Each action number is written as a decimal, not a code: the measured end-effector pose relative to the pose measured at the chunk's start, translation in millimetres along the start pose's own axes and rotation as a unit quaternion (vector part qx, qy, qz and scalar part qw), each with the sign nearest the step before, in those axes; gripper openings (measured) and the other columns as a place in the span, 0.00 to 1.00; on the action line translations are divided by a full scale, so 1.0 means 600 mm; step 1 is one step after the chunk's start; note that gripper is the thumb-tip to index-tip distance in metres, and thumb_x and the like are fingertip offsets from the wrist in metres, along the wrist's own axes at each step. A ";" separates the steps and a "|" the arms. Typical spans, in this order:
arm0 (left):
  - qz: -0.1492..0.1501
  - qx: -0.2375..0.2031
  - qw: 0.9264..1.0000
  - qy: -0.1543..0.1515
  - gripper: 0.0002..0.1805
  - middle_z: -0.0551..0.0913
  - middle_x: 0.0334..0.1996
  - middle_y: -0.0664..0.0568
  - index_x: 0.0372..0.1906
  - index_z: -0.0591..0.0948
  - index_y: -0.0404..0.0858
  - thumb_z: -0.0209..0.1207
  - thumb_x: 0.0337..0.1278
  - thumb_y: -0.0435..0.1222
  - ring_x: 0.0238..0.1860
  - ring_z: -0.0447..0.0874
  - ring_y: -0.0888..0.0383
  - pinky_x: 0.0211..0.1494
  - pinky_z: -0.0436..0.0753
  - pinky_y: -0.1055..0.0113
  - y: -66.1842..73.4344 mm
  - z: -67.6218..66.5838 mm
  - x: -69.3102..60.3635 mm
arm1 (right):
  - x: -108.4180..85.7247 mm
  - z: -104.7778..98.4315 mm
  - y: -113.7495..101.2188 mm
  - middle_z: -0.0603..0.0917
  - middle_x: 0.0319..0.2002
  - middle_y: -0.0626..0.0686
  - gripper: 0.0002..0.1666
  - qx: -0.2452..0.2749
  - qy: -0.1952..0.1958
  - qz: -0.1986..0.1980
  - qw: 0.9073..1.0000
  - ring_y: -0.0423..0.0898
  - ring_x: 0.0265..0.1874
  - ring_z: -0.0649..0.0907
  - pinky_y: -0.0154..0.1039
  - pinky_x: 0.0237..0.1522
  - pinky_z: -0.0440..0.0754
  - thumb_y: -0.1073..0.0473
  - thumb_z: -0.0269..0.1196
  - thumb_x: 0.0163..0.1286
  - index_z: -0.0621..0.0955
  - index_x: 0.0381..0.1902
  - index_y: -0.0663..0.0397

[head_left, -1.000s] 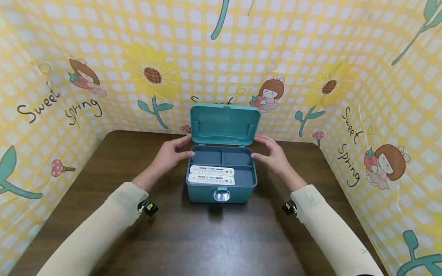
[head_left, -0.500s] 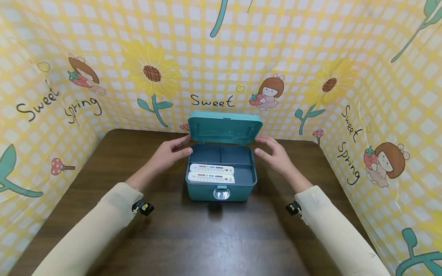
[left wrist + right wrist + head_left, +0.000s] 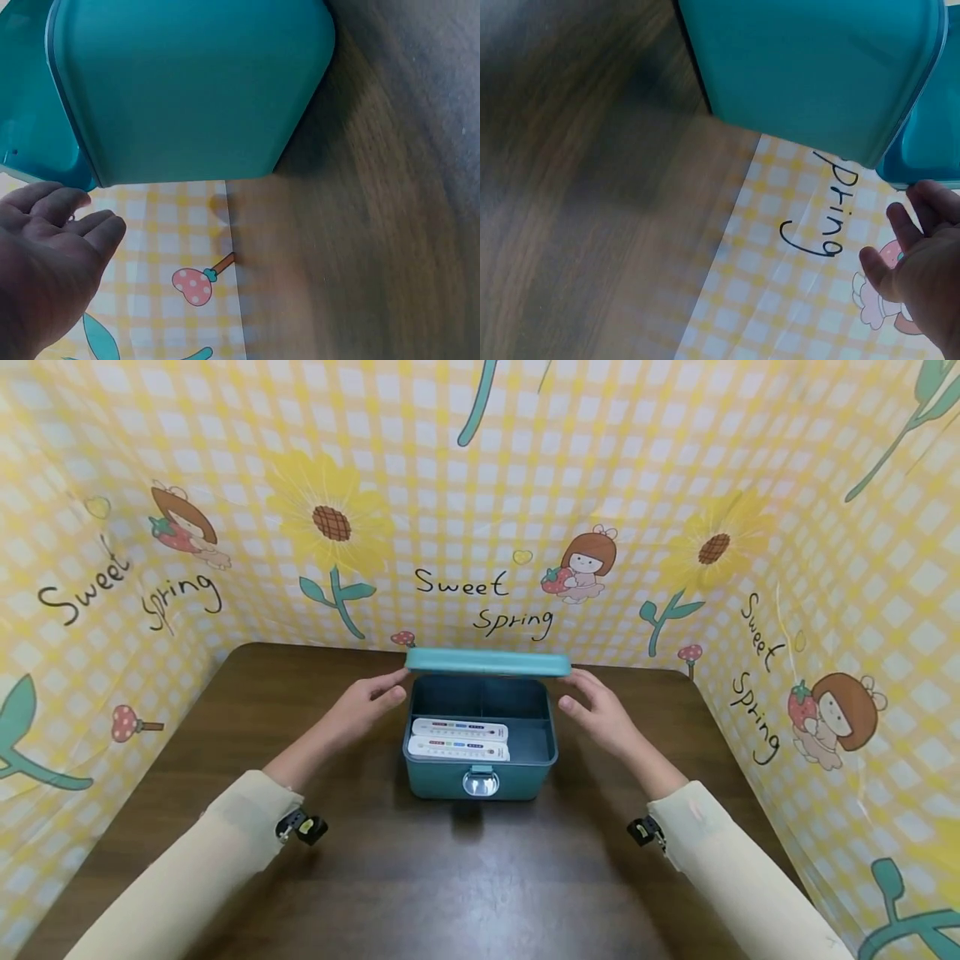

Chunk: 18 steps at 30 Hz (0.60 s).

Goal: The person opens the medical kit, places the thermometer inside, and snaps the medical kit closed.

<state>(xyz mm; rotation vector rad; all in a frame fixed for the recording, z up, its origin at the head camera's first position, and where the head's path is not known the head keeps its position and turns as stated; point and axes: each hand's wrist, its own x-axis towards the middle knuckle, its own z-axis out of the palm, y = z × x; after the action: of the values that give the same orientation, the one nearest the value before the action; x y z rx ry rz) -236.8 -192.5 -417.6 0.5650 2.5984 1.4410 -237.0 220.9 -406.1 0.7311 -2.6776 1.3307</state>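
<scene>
A teal storage box (image 3: 442, 782) stands on the table, its lid (image 3: 489, 663) tilted forward over the rear compartments. Two flat white sticks (image 3: 459, 747) with coloured marks and a printed scale lie in the front compartment, to the left. A clear latch (image 3: 481, 783) is on the front wall. My left hand (image 3: 367, 703) touches the lid's left edge with extended fingers, thumb apart from the box. At the lid's right edge, my right hand (image 3: 606, 717) does the same. Both wrist views show fingertips at the lid's underside (image 3: 34, 112), beside the box's side walls (image 3: 817, 75).
The dark wooden table (image 3: 480, 877) extends in front of the box and to both sides. A yellow checked cloth (image 3: 480, 485) with sunflowers and lettering hangs close behind and along both sides.
The lid has swung from leaning back to tilting forward and lower over the box. Both hands have followed it, with their thumbs moving outward off the box rim.
</scene>
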 end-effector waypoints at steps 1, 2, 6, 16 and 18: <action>0.001 0.003 1.000 -0.001 0.38 0.62 0.78 0.40 0.79 0.62 0.38 0.46 0.78 0.58 0.77 0.60 0.36 0.76 0.62 0.37 0.001 0.000 -0.001 | -0.002 0.000 -0.001 0.70 0.72 0.60 0.38 0.004 -0.001 -0.002 1.000 0.60 0.73 0.69 0.64 0.73 0.66 0.38 0.57 0.78 0.72 0.72 0.60; 0.002 0.006 1.000 -0.001 0.38 0.62 0.78 0.39 0.79 0.62 0.38 0.45 0.79 0.58 0.77 0.60 0.36 0.76 0.62 0.37 0.003 0.000 -0.001 | -0.004 0.000 -0.002 0.70 0.72 0.60 0.39 0.007 -0.001 -0.005 1.000 0.60 0.73 0.69 0.64 0.73 0.66 0.37 0.56 0.78 0.72 0.73 0.60; 0.005 0.008 1.000 -0.004 0.37 0.63 0.78 0.40 0.80 0.62 0.39 0.45 0.79 0.57 0.77 0.60 0.36 0.76 0.62 0.36 0.004 0.004 -0.008 | -0.012 0.003 -0.007 0.71 0.72 0.60 0.43 0.016 -0.006 -0.004 1.000 0.59 0.72 0.70 0.64 0.72 0.67 0.33 0.54 0.77 0.72 0.73 0.59; -0.025 -0.008 1.000 -0.009 0.41 0.65 0.77 0.43 0.81 0.61 0.43 0.52 0.74 0.60 0.76 0.65 0.38 0.75 0.66 0.37 0.015 0.010 -0.017 | -0.019 -0.002 -0.026 0.71 0.73 0.57 0.38 0.006 -0.028 0.027 0.999 0.57 0.73 0.70 0.63 0.73 0.66 0.39 0.59 0.76 0.72 0.73 0.56; -0.029 -0.014 0.999 -0.005 0.41 0.65 0.77 0.43 0.80 0.61 0.43 0.54 0.73 0.59 0.75 0.66 0.39 0.75 0.67 0.38 0.017 0.011 -0.022 | -0.022 -0.004 -0.029 0.71 0.73 0.56 0.37 0.005 -0.030 0.035 0.999 0.58 0.73 0.70 0.64 0.73 0.66 0.40 0.61 0.75 0.72 0.73 0.55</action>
<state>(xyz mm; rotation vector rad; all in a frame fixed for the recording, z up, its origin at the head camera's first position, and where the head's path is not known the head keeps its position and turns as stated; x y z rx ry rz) -220.2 -187.0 -413.7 0.4871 2.5592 1.4508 -218.1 218.6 -395.4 0.6957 -2.7689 1.3594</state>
